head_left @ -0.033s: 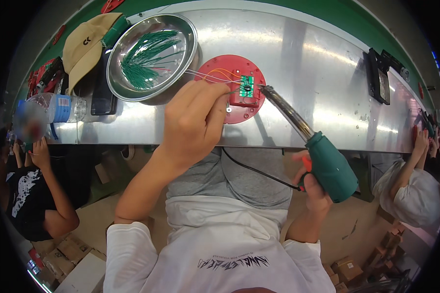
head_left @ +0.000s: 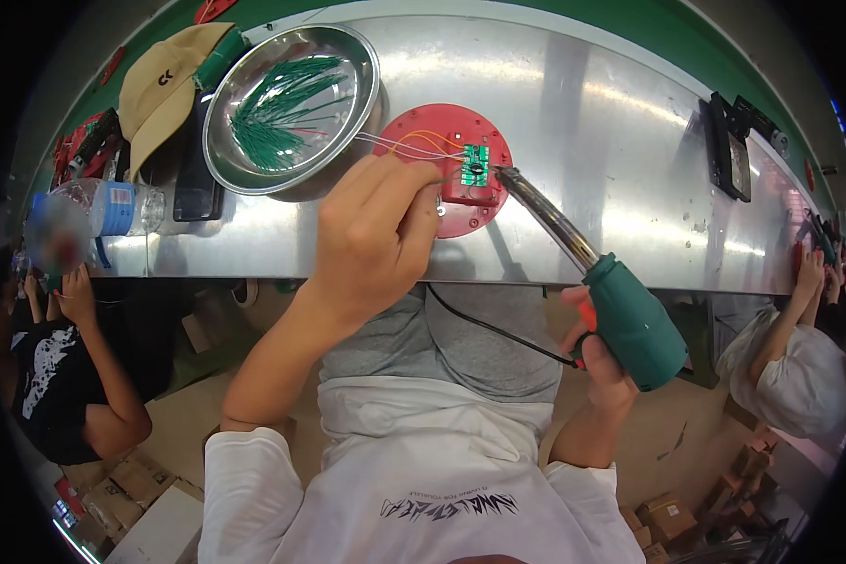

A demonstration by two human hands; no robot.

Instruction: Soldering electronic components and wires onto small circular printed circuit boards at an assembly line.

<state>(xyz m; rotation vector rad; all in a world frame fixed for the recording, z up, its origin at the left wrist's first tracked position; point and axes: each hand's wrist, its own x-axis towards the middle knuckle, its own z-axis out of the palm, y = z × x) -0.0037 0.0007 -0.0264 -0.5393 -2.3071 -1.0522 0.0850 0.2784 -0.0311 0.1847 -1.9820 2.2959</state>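
Observation:
A green-handled soldering gun [head_left: 559, 226] is gripped in my right hand [head_left: 603, 362], its metal barrel slanting up and left. The tip is at the right edge of a small green circuit board [head_left: 476, 167]; whether it touches cannot be made out. That board lies on a round red plastic part [head_left: 409, 127] on the metal table. From the left, my left hand [head_left: 371, 226] pinches a thin dark wire [head_left: 449, 177] by the board. Orange wires [head_left: 423, 135] and pale wires [head_left: 385, 144] run from the board toward the bowl.
Left of the red part stands a steel bowl [head_left: 371, 103] of green wires [head_left: 273, 117]. Beyond it are a tan cap [head_left: 164, 80], a dark phone-like slab [head_left: 197, 179] and a plastic bottle [head_left: 113, 209]. A black tray [head_left: 731, 150] is far right. People sit at both sides.
The soldering gun's tip has shifted slightly left, toward the circuit board. My left hand stays almost in the same place.

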